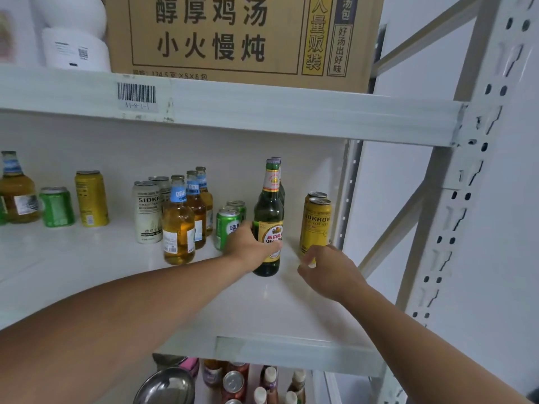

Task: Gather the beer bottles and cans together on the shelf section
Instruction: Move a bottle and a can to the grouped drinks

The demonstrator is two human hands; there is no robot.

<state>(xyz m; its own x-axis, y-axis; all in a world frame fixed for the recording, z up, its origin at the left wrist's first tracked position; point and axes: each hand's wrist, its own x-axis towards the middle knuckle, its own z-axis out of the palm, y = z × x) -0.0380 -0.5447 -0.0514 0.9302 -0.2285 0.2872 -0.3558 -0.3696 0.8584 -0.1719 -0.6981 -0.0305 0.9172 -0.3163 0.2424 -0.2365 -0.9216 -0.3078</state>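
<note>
Left hand grips the green bottle low on its body, bottle upright on the shelf between the green cans and yellow cans; right hand hovers loosely curled by the front yellow can, holding nothing. Best kept upright and slid by the base toward the amber bottles, with the neighbouring cans not knocked. Legible: "SIDKR" on white can, "CRAFT BEER" on yellow can, "A1-8-1-1" under barcode, Chinese print on carton.
</note>
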